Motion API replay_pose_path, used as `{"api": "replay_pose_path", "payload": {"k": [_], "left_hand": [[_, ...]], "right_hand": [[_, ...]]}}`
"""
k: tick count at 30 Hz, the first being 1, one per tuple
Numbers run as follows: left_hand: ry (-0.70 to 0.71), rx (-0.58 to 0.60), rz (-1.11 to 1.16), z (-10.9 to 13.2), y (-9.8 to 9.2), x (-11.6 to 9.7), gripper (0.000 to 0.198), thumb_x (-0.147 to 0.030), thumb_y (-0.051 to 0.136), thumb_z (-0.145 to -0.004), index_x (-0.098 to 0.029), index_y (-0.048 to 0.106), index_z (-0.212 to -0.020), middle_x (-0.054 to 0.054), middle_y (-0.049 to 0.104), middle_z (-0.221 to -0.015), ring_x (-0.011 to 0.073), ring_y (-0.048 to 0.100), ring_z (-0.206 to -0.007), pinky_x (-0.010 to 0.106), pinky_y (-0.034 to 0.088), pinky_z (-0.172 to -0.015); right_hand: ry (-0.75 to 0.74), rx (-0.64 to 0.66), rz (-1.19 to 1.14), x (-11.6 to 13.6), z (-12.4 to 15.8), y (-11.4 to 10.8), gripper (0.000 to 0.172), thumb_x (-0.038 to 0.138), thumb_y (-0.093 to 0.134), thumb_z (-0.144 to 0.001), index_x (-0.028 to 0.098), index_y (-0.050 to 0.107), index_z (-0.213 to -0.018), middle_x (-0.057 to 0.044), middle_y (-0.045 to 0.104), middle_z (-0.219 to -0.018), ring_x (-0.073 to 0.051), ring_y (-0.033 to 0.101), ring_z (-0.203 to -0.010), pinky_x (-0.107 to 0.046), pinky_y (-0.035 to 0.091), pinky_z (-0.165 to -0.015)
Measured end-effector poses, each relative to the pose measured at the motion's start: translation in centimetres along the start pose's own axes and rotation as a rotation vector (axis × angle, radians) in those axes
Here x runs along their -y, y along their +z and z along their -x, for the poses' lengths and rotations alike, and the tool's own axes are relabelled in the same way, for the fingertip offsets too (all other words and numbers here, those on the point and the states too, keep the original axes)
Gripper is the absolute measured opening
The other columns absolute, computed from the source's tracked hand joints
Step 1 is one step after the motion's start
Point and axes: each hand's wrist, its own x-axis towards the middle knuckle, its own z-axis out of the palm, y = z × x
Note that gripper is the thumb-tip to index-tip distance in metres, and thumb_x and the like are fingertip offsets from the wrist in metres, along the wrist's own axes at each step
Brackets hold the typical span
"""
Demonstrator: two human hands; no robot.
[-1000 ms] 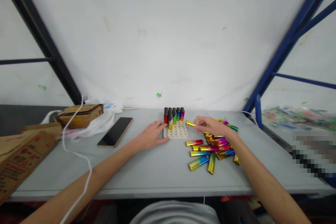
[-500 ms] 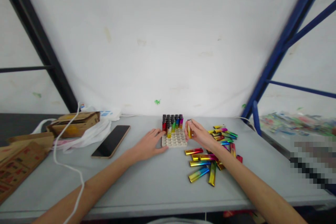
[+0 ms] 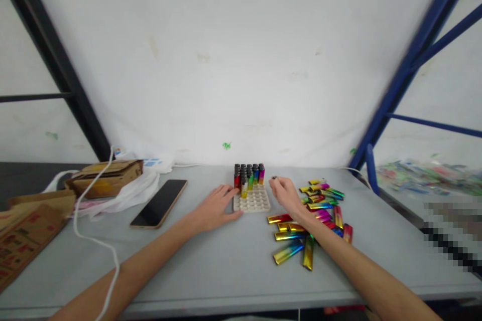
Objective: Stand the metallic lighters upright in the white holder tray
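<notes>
Lighters with black tops (image 3: 249,175) stand upright in the back rows of a white tray (image 3: 252,205) with round holes. My left hand (image 3: 215,208) lies at the tray's left edge, its fingers and thumb spread and touching it. Just right of the tray, my right hand (image 3: 285,193) is closed around a lighter (image 3: 274,177). Only the dark top of that lighter shows above the fingers. Shiny multicoloured lighters (image 3: 288,252) lie in a loose heap beneath and around my right forearm.
A black-screened phone (image 3: 159,203) lies left of my left hand. Further left are cardboard boxes (image 3: 107,179), a white plastic bag (image 3: 145,186) and a white cable (image 3: 96,242) crossing over my left forearm. A blue metal frame (image 3: 399,77) stands at the right.
My right hand has turned, so the gold body of its lighter is now hidden and only the top shows. My left hand stays at the tray.
</notes>
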Motion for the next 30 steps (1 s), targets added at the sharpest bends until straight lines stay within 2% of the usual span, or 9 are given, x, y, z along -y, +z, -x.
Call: {"api": "replay_pose_path", "payload": {"k": [3,6,9,11,12,16,19,24,30], "left_hand": [[0.007,0.000,0.003,0.0,0.0,0.0,0.053,-0.050,0.062,-0.093,-0.020,0.051,-0.135,0.011,0.058,-0.127,0.0301,0.053,-0.120,0.046,0.043,-0.108],[0.019,-0.001,0.004,0.1,0.1,0.2,0.056,-0.053,0.059,-0.094,-0.020,0.049,-0.138,0.012,0.057,-0.129,0.0303,0.053,-0.121,0.046,0.042,-0.110],[0.026,0.009,0.008,0.1,0.0,0.2,0.057,-0.057,0.056,-0.095,-0.019,0.050,-0.138,0.013,0.056,-0.129,0.0307,0.053,-0.121,0.046,0.042,-0.109],[0.027,0.013,0.012,0.1,0.0,0.1,0.057,-0.058,0.055,-0.095,-0.020,0.051,-0.138,0.013,0.056,-0.129,0.0307,0.053,-0.121,0.046,0.042,-0.109],[0.026,0.012,0.017,0.1,-0.1,0.1,0.058,-0.059,0.055,-0.095,-0.020,0.051,-0.138,0.013,0.056,-0.129,0.0306,0.054,-0.121,0.046,0.042,-0.109],[0.025,0.007,0.038,0.1,0.0,0.2,0.058,-0.059,0.055,-0.095,-0.021,0.051,-0.139,0.013,0.056,-0.129,0.0304,0.054,-0.120,0.046,0.043,-0.108],[0.038,-0.004,0.037,0.2,0.1,0.3,0.058,-0.059,0.055,-0.096,-0.020,0.051,-0.138,0.013,0.056,-0.128,0.0303,0.054,-0.120,0.045,0.043,-0.108],[0.050,0.005,0.026,0.2,0.1,0.2,0.058,-0.059,0.055,-0.096,-0.020,0.051,-0.138,0.013,0.058,-0.124,0.0295,0.054,-0.118,0.044,0.044,-0.105],[0.037,0.029,0.012,0.2,-0.3,-0.2,0.056,-0.057,0.054,-0.097,-0.018,0.052,-0.137,0.013,0.056,-0.124,0.0297,0.053,-0.117,0.044,0.044,-0.106]], "right_hand": [[-0.057,0.051,0.006,0.2,0.2,0.1,0.050,0.065,0.047,-0.090,0.023,0.040,-0.064,0.005,0.038,-0.055,-0.011,0.035,-0.051,-0.025,0.029,-0.047],[-0.074,0.175,-0.012,0.6,0.6,0.2,0.051,0.069,0.041,-0.094,0.022,0.048,-0.076,0.004,0.046,-0.060,-0.013,0.043,-0.053,-0.026,0.038,-0.051],[-0.212,0.293,0.075,1.4,1.0,0.4,0.049,0.064,0.032,-0.101,0.023,0.053,-0.086,-0.002,0.058,-0.077,-0.017,0.054,-0.069,-0.030,0.047,-0.065],[-0.343,0.282,0.214,1.9,1.1,0.4,0.048,0.060,0.031,-0.103,0.023,0.054,-0.084,-0.006,0.060,-0.086,-0.020,0.055,-0.082,-0.033,0.047,-0.077],[-0.382,0.264,0.282,2.1,1.1,0.5,0.047,0.059,0.031,-0.103,0.023,0.053,-0.082,-0.006,0.060,-0.086,-0.020,0.054,-0.082,-0.034,0.046,-0.079],[-0.333,0.261,0.398,2.4,0.8,0.8,0.048,0.060,0.032,-0.103,0.023,0.049,-0.076,-0.001,0.055,-0.066,-0.017,0.048,-0.062,-0.030,0.039,-0.066],[-0.311,0.267,0.369,2.2,0.7,1.1,0.050,0.063,0.037,-0.100,0.023,0.049,-0.074,-0.001,0.059,-0.064,-0.016,0.051,-0.059,-0.028,0.037,-0.062],[-0.371,0.344,0.464,1.5,0.3,1.7,0.047,0.059,0.038,-0.102,0.021,0.056,-0.081,-0.004,0.064,-0.071,-0.019,0.057,-0.065,-0.029,0.040,-0.066],[-0.458,0.458,0.677,1.5,-0.3,1.8,0.034,0.045,0.039,-0.106,0.019,0.061,-0.103,-0.012,0.070,-0.098,-0.022,0.065,-0.087,-0.030,0.045,-0.077]]}}
